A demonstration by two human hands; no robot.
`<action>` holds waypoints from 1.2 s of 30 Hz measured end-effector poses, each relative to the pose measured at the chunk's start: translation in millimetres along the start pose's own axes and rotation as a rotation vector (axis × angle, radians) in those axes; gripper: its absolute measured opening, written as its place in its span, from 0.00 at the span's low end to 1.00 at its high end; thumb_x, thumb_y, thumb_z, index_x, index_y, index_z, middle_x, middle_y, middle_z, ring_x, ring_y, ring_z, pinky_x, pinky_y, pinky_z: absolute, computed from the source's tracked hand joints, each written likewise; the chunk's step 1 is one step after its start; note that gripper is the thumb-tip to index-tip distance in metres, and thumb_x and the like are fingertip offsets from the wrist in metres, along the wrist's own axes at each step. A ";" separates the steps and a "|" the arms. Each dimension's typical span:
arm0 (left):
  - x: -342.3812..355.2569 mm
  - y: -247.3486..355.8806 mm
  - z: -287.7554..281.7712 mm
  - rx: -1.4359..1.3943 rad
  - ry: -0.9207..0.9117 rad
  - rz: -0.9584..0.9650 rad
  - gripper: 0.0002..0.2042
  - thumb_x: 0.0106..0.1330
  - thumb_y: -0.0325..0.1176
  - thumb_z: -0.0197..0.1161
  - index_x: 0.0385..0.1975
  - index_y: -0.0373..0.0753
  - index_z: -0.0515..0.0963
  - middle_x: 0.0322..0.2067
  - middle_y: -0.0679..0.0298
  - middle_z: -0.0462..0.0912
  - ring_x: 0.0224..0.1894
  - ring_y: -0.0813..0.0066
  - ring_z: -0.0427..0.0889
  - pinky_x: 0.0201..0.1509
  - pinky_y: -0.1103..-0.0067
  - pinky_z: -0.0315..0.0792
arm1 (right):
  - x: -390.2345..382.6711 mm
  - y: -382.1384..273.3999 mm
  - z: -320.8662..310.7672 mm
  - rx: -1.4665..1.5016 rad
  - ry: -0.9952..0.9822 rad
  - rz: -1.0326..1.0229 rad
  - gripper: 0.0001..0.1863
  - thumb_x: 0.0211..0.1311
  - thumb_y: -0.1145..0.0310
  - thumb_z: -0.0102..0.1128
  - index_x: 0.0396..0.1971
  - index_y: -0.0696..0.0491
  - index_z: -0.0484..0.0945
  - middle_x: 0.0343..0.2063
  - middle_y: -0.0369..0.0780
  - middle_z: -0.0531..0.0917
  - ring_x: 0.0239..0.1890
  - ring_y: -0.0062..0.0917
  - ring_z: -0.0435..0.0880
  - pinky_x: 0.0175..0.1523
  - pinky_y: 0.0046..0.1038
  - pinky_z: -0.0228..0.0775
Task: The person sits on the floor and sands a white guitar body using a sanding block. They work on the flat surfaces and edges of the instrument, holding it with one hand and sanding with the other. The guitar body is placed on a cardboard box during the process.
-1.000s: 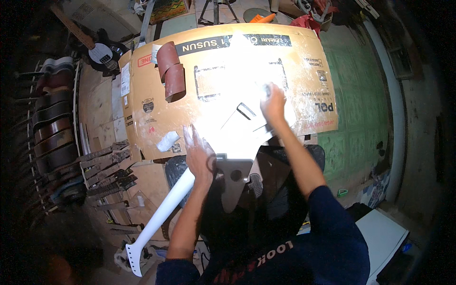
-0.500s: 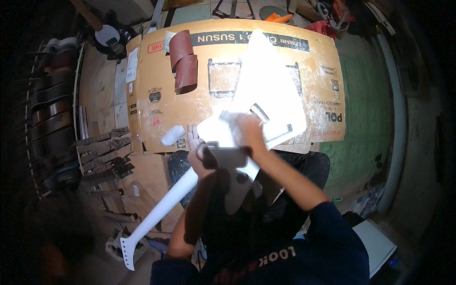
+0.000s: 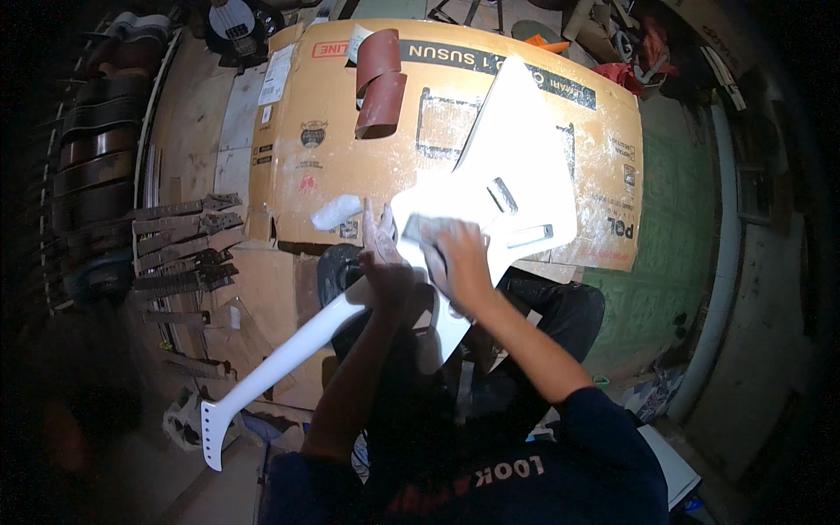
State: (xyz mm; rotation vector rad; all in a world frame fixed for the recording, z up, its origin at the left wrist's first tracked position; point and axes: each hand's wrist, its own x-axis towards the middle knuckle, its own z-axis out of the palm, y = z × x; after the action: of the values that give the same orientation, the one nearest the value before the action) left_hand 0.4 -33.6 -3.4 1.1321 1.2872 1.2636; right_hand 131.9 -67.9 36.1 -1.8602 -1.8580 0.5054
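A glossy white electric guitar (image 3: 529, 166) with a pointed body lies across my lap and the cardboard. Its neck (image 3: 284, 350) runs down to the lower left, ending in a headstock with a row of holes. My right hand (image 3: 459, 262) presses a grey piece of sandpaper (image 3: 423, 229) flat on the body near the neck joint. Along the body's left edge rests my left hand (image 3: 382, 249), fingers stretched out and dusty, thumb side against the guitar. Dark cutouts show in the body beyond my right hand. Glare washes out much of the white surface.
A flattened cardboard box (image 3: 297, 175) covers the work surface, dusted white. On it lie a curled red-brown sandpaper strip (image 3: 381, 96) and a crumpled whitish wad (image 3: 336, 213). Several guitar necks (image 3: 188, 245) and bodies (image 3: 101, 144) are racked at left. Another guitar (image 3: 232, 22) stands at far left.
The whole view has shifted, and the guitar's headstock sits farther left and higher. My right hand with the sandpaper has slid a little nearer over the body. My left hand stays at the edge.
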 end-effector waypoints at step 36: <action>26.6 -10.1 -19.6 -0.427 -0.080 -0.286 0.48 0.70 0.75 0.40 0.78 0.43 0.48 0.63 0.31 0.72 0.68 0.42 0.72 0.74 0.56 0.61 | -35.7 -14.5 7.9 0.044 -0.080 0.002 0.18 0.63 0.67 0.65 0.53 0.49 0.80 0.47 0.47 0.78 0.51 0.46 0.74 0.54 0.50 0.65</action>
State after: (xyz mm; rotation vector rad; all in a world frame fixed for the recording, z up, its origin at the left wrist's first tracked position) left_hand -21.6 -9.4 -14.5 0.6628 1.0129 1.1901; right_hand 114.8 -103.3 35.5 -1.8380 -1.8811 0.6252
